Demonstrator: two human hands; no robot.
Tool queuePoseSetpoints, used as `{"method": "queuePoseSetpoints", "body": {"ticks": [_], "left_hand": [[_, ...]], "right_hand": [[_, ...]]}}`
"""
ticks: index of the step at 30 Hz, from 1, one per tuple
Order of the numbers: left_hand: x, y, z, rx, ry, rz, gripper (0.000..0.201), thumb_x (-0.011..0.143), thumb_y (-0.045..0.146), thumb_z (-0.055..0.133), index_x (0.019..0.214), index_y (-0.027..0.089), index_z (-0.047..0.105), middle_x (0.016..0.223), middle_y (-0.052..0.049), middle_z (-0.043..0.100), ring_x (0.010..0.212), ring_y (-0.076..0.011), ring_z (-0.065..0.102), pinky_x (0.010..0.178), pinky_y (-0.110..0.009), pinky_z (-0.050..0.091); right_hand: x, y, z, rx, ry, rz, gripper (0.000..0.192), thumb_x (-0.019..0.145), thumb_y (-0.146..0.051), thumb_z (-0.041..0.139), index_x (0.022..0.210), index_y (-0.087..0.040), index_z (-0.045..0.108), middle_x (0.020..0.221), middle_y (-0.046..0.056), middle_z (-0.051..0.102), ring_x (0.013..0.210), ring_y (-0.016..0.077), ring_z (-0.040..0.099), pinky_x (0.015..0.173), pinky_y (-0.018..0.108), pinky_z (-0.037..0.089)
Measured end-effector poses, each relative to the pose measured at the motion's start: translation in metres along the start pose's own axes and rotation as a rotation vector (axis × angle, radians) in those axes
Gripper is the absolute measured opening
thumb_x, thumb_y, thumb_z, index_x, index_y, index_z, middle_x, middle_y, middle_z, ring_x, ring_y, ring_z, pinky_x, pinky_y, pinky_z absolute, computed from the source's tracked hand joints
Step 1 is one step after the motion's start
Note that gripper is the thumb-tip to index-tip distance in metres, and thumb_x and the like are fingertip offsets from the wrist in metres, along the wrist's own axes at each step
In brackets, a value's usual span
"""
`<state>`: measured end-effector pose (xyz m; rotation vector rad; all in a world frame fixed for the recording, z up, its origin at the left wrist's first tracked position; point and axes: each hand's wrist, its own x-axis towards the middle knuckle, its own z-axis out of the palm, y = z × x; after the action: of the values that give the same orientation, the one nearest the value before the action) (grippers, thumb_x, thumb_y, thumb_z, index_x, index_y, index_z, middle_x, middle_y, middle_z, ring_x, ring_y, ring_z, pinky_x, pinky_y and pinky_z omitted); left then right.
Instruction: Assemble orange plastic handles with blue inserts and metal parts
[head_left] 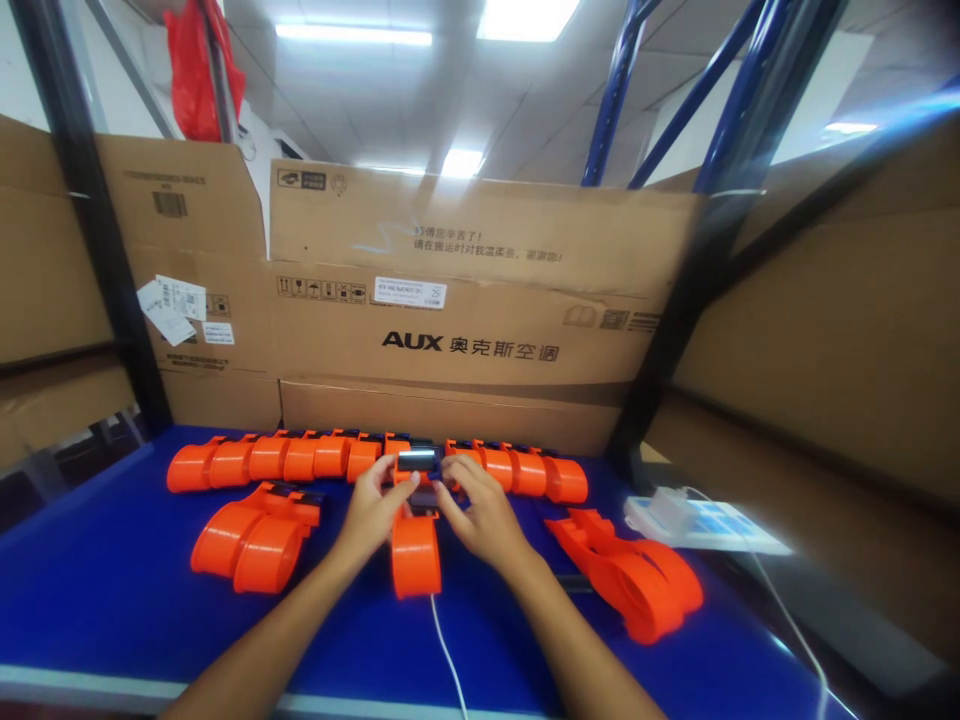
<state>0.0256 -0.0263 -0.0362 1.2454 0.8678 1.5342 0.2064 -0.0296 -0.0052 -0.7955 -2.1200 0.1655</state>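
Observation:
Near the middle of the table, my left hand (375,503) is closed, with thumb and fingers pinching the left end of a small dark piece with a pale ridged strip (417,460). Some orange shows under that piece. My right hand (480,505) closes its fingertips on the dark piece's right end, beside a small dark blue part. Just below the hands rests an orange looped band (416,558) with a dark part at its top. Whether it joins the held piece I cannot tell.
A row of orange looped bands (268,458) with dark tops lines the back of the blue table (97,590). More orange bands lie left (259,540) and right (637,575). A power strip (720,525) sits right; a white cable (448,650) runs frontward. Cardboard (465,350) walls the back.

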Motion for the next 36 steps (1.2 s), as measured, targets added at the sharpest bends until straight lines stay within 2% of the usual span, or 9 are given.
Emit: {"method": "queuePoseSetpoints", "body": {"ticks": [4, 9, 13, 17, 20, 23, 27, 31, 36], "left_hand": [[0.0, -0.001, -0.001, 0.011, 0.002, 0.01, 0.046, 0.07, 0.041, 0.077, 0.106, 0.015, 0.065, 0.09, -0.005, 0.069, 0.052, -0.0112, 0.057, 0.049, -0.025, 0.049], [0.0, -0.001, 0.0, -0.007, 0.007, 0.022, 0.042, 0.071, 0.038, 0.078, 0.104, 0.016, 0.066, 0.09, -0.005, 0.069, 0.055, -0.0114, 0.058, 0.05, -0.024, 0.05], [-0.002, 0.003, 0.002, -0.091, 0.005, -0.024, 0.042, 0.071, 0.038, 0.079, 0.104, 0.016, 0.066, 0.088, -0.004, 0.069, 0.052, -0.0102, 0.058, 0.048, -0.022, 0.048], [-0.004, 0.007, 0.004, -0.206, -0.021, -0.118, 0.049, 0.068, 0.036, 0.081, 0.109, 0.016, 0.063, 0.08, -0.003, 0.07, 0.046, -0.0108, 0.059, 0.047, -0.023, 0.048], [-0.008, 0.009, 0.006, -0.281, -0.094, -0.179, 0.064, 0.068, 0.032, 0.082, 0.124, 0.018, 0.055, 0.071, -0.002, 0.07, 0.05, -0.0153, 0.064, 0.054, -0.027, 0.053], [-0.01, 0.009, 0.008, -0.305, -0.186, -0.247, 0.075, 0.07, 0.03, 0.082, 0.135, 0.019, 0.046, 0.063, -0.001, 0.068, 0.052, -0.0183, 0.067, 0.057, -0.03, 0.054], [-0.012, 0.01, 0.009, -0.33, -0.24, -0.284, 0.07, 0.068, 0.026, 0.083, 0.131, 0.019, 0.053, 0.085, -0.008, 0.074, 0.066, -0.0204, 0.071, 0.066, -0.032, 0.055], [-0.013, 0.012, 0.009, -0.314, -0.293, -0.251, 0.053, 0.069, 0.024, 0.083, 0.119, 0.018, 0.065, 0.116, -0.013, 0.07, 0.102, -0.0257, 0.068, 0.094, -0.035, 0.049], [-0.011, 0.011, 0.009, -0.218, -0.291, -0.18, 0.041, 0.079, 0.038, 0.075, 0.115, 0.018, 0.07, 0.123, -0.012, 0.068, 0.121, -0.0283, 0.058, 0.108, -0.039, 0.036]], "right_hand": [[-0.001, 0.001, 0.002, -0.003, -0.004, -0.003, 0.011, 0.097, -0.026, 0.049, 0.089, -0.022, 0.054, 0.11, 0.01, 0.059, 0.093, 0.0205, 0.059, 0.076, 0.03, 0.048], [0.0, 0.0, 0.0, 0.019, 0.006, -0.015, 0.012, 0.095, -0.026, 0.052, 0.084, -0.021, 0.054, 0.105, 0.009, 0.061, 0.089, 0.0204, 0.059, 0.076, 0.031, 0.048], [0.0, 0.001, -0.008, 0.106, 0.056, -0.019, 0.01, 0.093, -0.027, 0.053, 0.086, -0.021, 0.056, 0.106, 0.009, 0.061, 0.097, 0.0221, 0.059, 0.086, 0.036, 0.047], [0.004, 0.005, -0.01, 0.347, 0.211, 0.16, 0.018, 0.096, -0.036, 0.049, 0.097, -0.022, 0.059, 0.102, 0.008, 0.064, 0.097, 0.0221, 0.06, 0.088, 0.037, 0.047], [0.007, 0.004, -0.008, 0.574, 0.11, 0.324, 0.035, 0.095, -0.042, 0.051, 0.125, -0.025, 0.054, 0.11, 0.007, 0.065, 0.104, 0.0226, 0.061, 0.093, 0.038, 0.047], [0.008, 0.001, -0.007, 0.706, -0.01, 0.376, 0.042, 0.092, -0.045, 0.056, 0.13, -0.027, 0.054, 0.118, 0.006, 0.064, 0.115, 0.0239, 0.056, 0.099, 0.038, 0.043], [0.006, 0.0, -0.003, 0.836, -0.006, 0.422, 0.039, 0.089, -0.048, 0.06, 0.122, -0.028, 0.055, 0.111, 0.004, 0.063, 0.106, 0.0232, 0.059, 0.094, 0.037, 0.045], [0.005, 0.008, 0.005, 0.782, 0.059, 0.416, 0.038, 0.085, -0.047, 0.067, 0.114, -0.027, 0.053, 0.099, 0.002, 0.059, 0.093, 0.0198, 0.058, 0.086, 0.033, 0.046], [0.005, 0.013, 0.018, 0.634, 0.026, 0.367, 0.031, 0.087, -0.048, 0.064, 0.102, -0.024, 0.05, 0.088, -0.001, 0.055, 0.081, 0.0164, 0.053, 0.076, 0.029, 0.044]]}}
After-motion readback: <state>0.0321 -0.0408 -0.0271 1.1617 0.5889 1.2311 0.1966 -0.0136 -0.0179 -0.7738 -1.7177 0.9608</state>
